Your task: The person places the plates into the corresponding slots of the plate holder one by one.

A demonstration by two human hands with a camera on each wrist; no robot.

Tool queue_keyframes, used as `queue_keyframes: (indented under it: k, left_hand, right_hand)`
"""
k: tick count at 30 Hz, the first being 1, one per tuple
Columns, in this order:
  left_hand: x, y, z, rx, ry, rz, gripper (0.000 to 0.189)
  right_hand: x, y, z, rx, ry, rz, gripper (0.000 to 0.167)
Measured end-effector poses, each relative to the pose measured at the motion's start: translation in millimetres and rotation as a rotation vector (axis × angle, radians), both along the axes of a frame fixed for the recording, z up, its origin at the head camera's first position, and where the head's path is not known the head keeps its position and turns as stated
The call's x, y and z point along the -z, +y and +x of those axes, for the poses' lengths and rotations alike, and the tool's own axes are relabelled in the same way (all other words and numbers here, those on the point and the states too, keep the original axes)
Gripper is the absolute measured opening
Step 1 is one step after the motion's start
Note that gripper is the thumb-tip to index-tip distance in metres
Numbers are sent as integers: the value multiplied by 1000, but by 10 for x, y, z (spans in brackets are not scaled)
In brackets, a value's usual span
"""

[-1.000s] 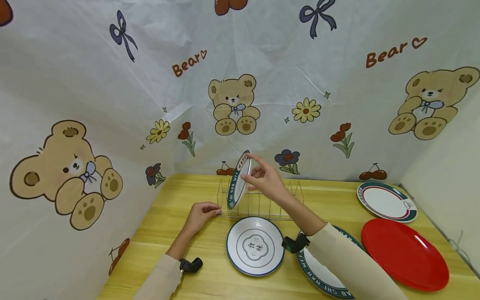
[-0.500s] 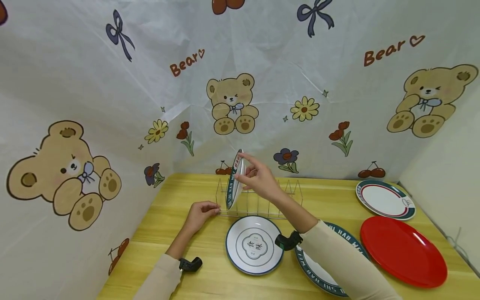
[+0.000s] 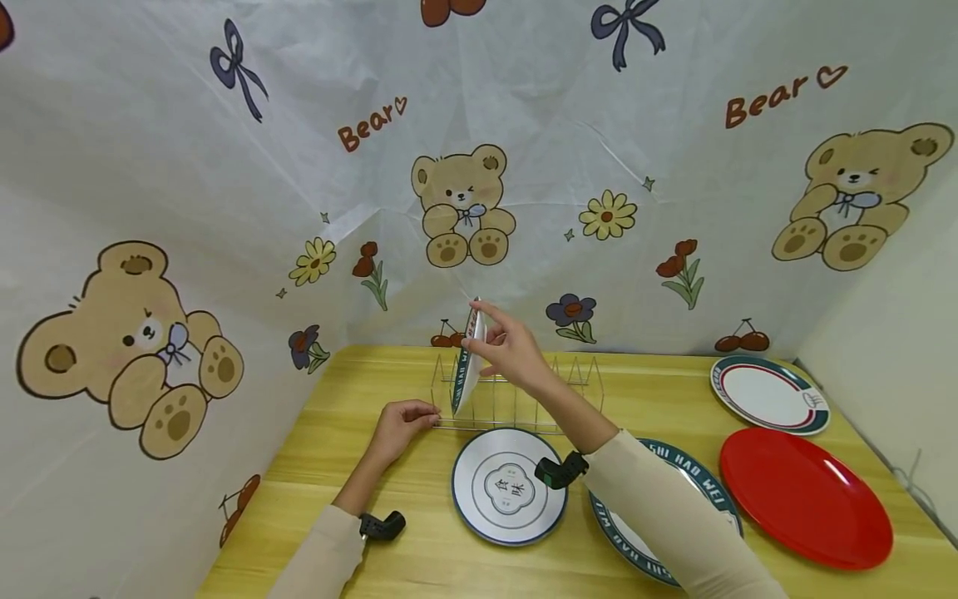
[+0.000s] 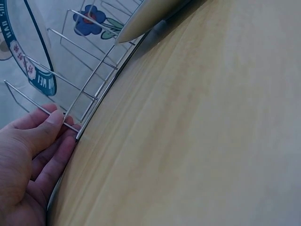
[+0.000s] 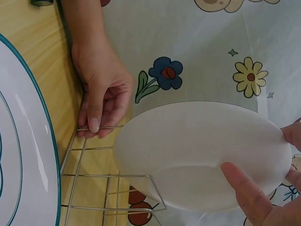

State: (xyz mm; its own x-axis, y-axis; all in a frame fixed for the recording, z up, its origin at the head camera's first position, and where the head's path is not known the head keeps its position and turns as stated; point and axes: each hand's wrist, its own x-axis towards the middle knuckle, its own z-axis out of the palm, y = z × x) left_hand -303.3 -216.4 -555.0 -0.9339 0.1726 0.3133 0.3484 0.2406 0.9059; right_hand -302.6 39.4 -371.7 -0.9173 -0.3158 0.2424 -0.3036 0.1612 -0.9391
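In the head view my right hand grips a small white plate with a lettered green rim by its upper edge. This plate stands almost on edge over the left part of a wire dish rack; its white underside faces the right wrist camera. Whether its lower edge touches the rack's wires cannot be told. My left hand pinches the rack's near left corner, thumb and fingers on the wire in the left wrist view. A white plate with a blue rim lies flat in front of the rack.
On the right of the wooden table lie a large green-rimmed plate, partly under my right forearm, a red oval plate and a white plate with green and red bands. A bear-print cloth hangs behind.
My right hand has moved slightly left with the green-rimmed plate, which has turned more edge-on and upright over the rack. My left hand stays on the rack's corner.
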Motion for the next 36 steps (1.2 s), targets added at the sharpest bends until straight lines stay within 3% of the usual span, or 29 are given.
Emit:
queue_keyframes:
  k: [23,27,32,36]
  left_hand:
    - [28,-27,-36,41,-51,52,12]
    - [-10,-17,-33,49,-66,62,12]
    - [-170,32,68,54,-60,61,12]
    - [-108,23,61,44,-42,62,12]
  right_hand:
    - [205,-127,-80,-4,-71,33,63]
    - [218,-119,-107,-12,-63,37,64]
    - [216,-78,-104,-35,-49,65,69]
    - [221,35,-66,-81,-58,106,73]
